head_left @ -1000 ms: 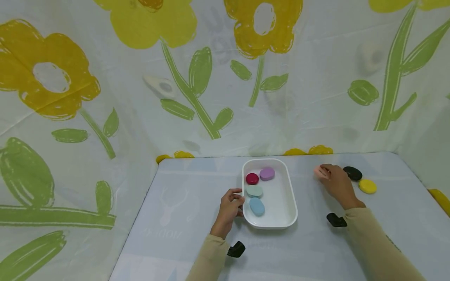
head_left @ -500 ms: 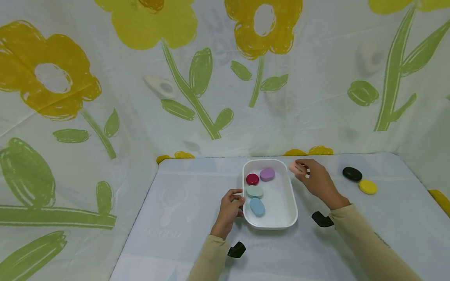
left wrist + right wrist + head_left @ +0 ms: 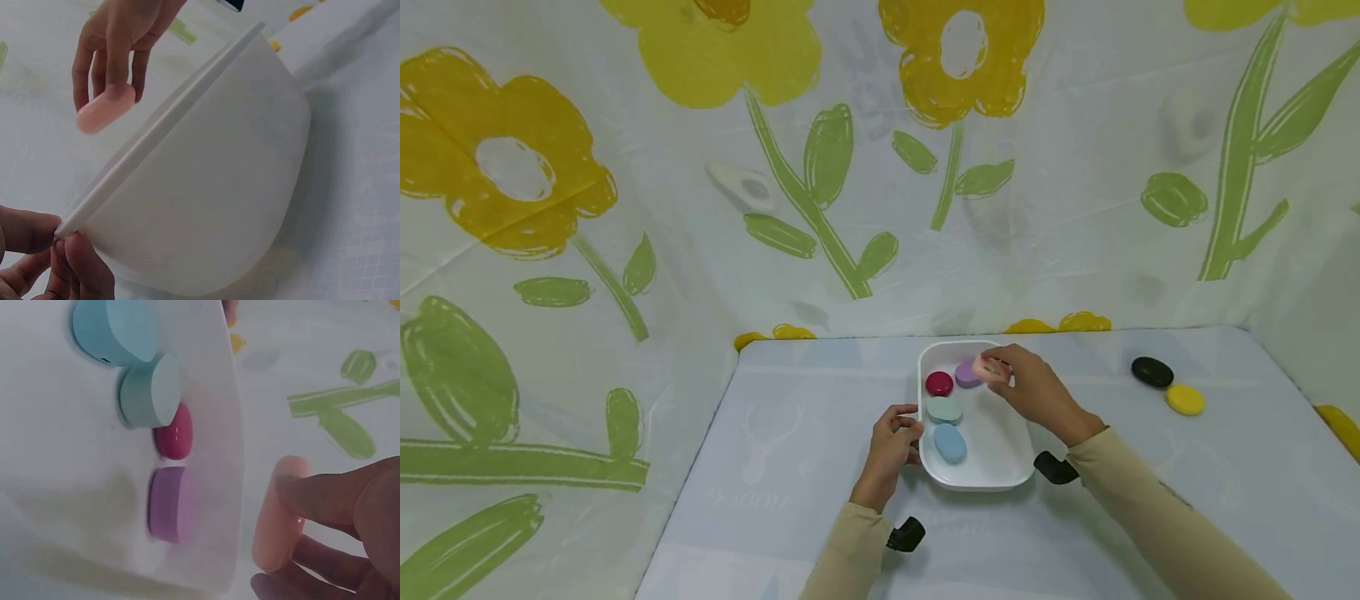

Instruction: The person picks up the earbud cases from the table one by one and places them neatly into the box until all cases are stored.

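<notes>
My right hand [image 3: 1037, 392] pinches a pale pink, rounded bar of soap [image 3: 280, 515] over the far part of a white plastic tray [image 3: 988, 458]. In the left wrist view, the pink soap shows above the tray's rim, held between thumb and fingertips. My left hand [image 3: 889, 454] pinches the tray's left rim between thumb and fingers. Inside the tray lie a purple soap [image 3: 169, 505], a glossy red one [image 3: 938, 383], a pale green one [image 3: 943, 409] and a light blue one [image 3: 950, 443]. From the head, the pink soap partly covers the purple one.
A black oval soap [image 3: 1152, 372] and a yellow round one [image 3: 1185, 400] lie side by side on the pale tablecloth [image 3: 775, 467] at the right. Behind the table hangs a flowered curtain [image 3: 1060, 233]. Each wrist carries a small black device [image 3: 906, 534].
My right hand has carried the pink soap leftward from beside the black soap to over the tray. The left hand stays at the tray's rim.
</notes>
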The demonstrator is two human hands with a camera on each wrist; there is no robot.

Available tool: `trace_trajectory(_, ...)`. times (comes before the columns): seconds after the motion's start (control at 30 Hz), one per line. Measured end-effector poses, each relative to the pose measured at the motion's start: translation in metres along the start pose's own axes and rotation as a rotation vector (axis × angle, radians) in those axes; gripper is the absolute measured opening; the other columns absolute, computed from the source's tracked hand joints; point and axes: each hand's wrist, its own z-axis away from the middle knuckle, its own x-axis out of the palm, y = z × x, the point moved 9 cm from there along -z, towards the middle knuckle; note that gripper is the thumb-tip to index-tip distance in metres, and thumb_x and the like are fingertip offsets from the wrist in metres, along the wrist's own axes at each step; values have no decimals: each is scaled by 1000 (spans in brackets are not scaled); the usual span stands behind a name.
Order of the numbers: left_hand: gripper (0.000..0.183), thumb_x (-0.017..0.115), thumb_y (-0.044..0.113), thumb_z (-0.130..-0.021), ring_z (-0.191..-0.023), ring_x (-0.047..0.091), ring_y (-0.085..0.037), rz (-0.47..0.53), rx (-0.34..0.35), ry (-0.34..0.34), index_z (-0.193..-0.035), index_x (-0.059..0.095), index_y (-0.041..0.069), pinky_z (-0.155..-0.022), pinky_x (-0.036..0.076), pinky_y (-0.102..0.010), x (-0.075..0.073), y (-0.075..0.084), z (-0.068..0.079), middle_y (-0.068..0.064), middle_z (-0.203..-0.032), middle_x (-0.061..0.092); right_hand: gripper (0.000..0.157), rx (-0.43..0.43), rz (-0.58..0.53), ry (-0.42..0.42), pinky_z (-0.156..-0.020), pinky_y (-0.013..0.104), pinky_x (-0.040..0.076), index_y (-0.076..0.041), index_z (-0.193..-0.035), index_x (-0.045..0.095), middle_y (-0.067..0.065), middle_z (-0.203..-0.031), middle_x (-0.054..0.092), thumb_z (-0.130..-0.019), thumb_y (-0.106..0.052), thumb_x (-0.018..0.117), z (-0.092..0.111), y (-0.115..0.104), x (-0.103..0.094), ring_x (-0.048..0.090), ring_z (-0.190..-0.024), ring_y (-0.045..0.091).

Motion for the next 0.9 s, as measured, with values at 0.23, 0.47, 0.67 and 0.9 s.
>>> trace_trajectory(0.23, 31, 57, 7, -91, -67, 57, -24, -11, -13, -4, -122, 53, 5, -49, 50, -29, 1, 3, 2, -11, -96, 55, 34, 59, 35, -146, -82, 43, 50, -5, -116, 61, 11, -112, 59, -83, -10, 69, -7, 2, 25, 56, -93, 28)
trace_trajectory(0.47, 29, 57, 8, -91, -65, 55, -18, -20, -12, 20, -119, 54, 7, -49, 50, -27, 1, 2, 0, -10, -94, 55, 30, 75, 65, -222, -87, 43, 48, -5, -115, 63, 11, -111, 59, -85, -8, 66, -10, 8, 44, 55, -97, 27)
trace_trajectory(0.67, 30, 57, 8, -91, -65, 55, -19, -13, -3, 14, -121, 53, 6, -48, 50, -27, 2, 2, 0, -10, -94, 54, 29, 10, 70, -229, -90, 43, 46, -4, -112, 64, 9, -108, 61, -83, -1, 66, -13, 4, 48, 56, -97, 25)
trace_trajectory(0.9, 31, 57, 8, -91, -65, 55, -18, -11, 2, 11, -121, 53, 6, -49, 50, -28, 1, 3, 1, -10, -94, 54, 28, -50, 58, -259, -92, 43, 44, -1, -112, 64, 9, -109, 63, -83, 0, 65, -15, 5, 57, 56, -102, 27)
